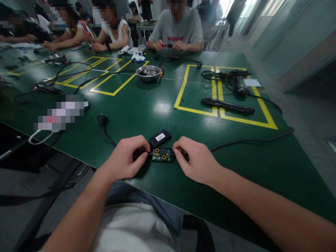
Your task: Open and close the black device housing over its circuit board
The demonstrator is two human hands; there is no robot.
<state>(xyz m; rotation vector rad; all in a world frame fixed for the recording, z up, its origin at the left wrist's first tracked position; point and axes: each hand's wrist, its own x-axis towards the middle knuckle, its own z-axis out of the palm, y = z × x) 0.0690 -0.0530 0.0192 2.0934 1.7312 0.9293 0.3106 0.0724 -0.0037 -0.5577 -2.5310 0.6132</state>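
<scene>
A green circuit board (160, 154) with two copper-wound coils sits in a narrow open black housing at the table's near edge. At its left end my left hand (131, 155) is closed around the black power cable, thumb and fingertips beside the board. My right hand (195, 157) pinches the cable at the other end; its curled fingers partly hide that joint. Just behind the board lies the black cover (160, 137), with a white label facing up. From the left side a cord runs to a black plug (102, 119); another cable (252, 141) trails off right.
Yellow tape (196, 111) marks rectangles on the green table (147, 108). A black bar-shaped bundle (228, 105) and coiled cables (237, 82) lie right. A metal bowl (148, 73) of small parts stands mid-table. Several people sit opposite; one person's hands (168, 45) hold a dark part.
</scene>
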